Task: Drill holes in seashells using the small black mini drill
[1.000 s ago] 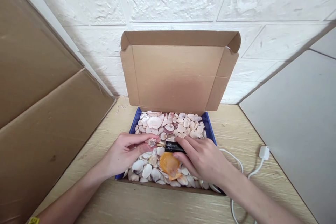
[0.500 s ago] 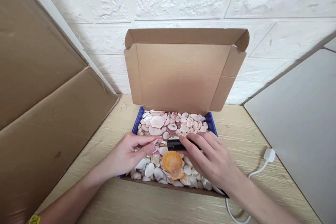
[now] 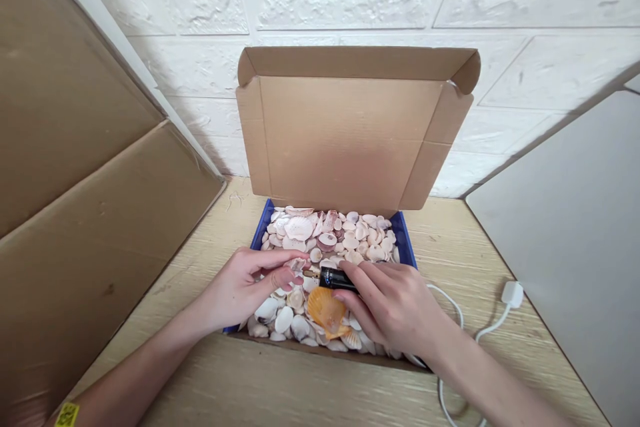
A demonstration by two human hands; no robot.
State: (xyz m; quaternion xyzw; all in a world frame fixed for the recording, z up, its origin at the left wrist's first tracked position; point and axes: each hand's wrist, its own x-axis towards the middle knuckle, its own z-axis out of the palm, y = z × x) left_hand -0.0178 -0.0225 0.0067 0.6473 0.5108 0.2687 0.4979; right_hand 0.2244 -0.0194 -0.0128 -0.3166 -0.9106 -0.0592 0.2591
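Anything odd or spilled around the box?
One small thing: thin pale strands lie loose on the table, left of the box's far left corner. They look like stray scraps. I see no spilled shells or obvious damage.

shells (image 3: 285, 319) lie in the box (image 3: 406, 240) on the table (image 3: 300, 390), its lid (image 3: 345, 140) behind, a cable (image 3: 493, 329) to the right.

Left hand (image 3: 245, 283) is pinching across the box's (image 3: 261, 227) left edge, right hand (image 3: 395, 300) curling across its right edge.
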